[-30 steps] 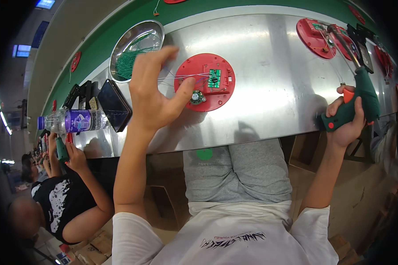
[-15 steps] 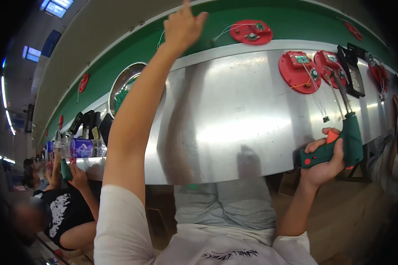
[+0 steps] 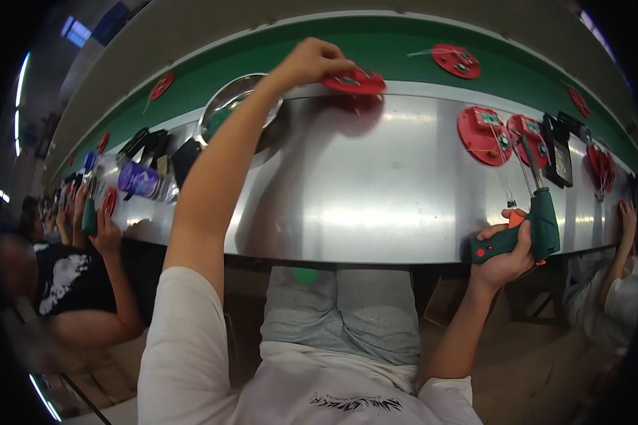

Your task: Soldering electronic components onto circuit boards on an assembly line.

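At the far edge of the metal bench, my left hand [image 3: 310,62] is closed on the rim of a round red plate [image 3: 365,83] with small parts on it. The plate is tilted and hangs just above the steel, with its reflection below. My right hand [image 3: 507,265] grips a dark green soldering gun [image 3: 544,223] at the bench's near right edge, its long tip pointing away from me. Beyond that tip lie two red plates: one with a circuit board and thin wires [image 3: 480,142], another [image 3: 528,138] partly behind the tool.
A green conveyor strip [image 3: 397,42] along the back carries another red plate [image 3: 456,62]. At left stand a steel bowl [image 3: 209,117] and a lying plastic bottle [image 3: 140,180]. A black holder [image 3: 560,159] is at right. Other people sit on both sides.
My left hand, empty with a finger stretched out over the green strip before, has come down and nearer, gripping a red plate. The right hand still holds the soldering gun. The view has shifted.
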Demonstrator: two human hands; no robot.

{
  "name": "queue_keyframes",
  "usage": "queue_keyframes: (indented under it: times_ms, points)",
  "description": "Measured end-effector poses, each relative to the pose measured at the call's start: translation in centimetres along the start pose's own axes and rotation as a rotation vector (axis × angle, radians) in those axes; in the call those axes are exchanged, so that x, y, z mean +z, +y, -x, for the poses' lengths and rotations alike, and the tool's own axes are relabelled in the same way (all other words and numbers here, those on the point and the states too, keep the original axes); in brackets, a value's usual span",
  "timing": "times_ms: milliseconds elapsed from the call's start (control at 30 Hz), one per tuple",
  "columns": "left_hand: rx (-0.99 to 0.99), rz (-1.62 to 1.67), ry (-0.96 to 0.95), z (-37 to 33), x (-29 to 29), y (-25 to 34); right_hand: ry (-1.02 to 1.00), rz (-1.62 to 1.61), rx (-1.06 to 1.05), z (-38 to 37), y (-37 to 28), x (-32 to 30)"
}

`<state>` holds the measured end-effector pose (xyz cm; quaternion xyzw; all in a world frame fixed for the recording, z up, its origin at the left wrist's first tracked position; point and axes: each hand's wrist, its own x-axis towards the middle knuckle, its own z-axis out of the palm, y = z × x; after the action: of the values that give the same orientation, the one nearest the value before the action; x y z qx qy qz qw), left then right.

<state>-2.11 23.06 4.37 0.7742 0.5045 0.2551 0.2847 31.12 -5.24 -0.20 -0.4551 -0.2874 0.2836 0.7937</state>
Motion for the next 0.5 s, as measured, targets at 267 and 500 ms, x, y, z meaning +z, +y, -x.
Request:
queue_keyframes:
  times_ms: [267, 500]
  points:
    - [0.317, 0.053, -0.027, 12.7, 2.1, 1.0, -0.009, 0.056, 0.017, 0.6, 0.3, 0.6]
    - [0.444, -0.015, 0.068, 13.1, 4.6, 1.6, 0.042, 0.123, -0.036, -0.2, 0.2, -0.3]
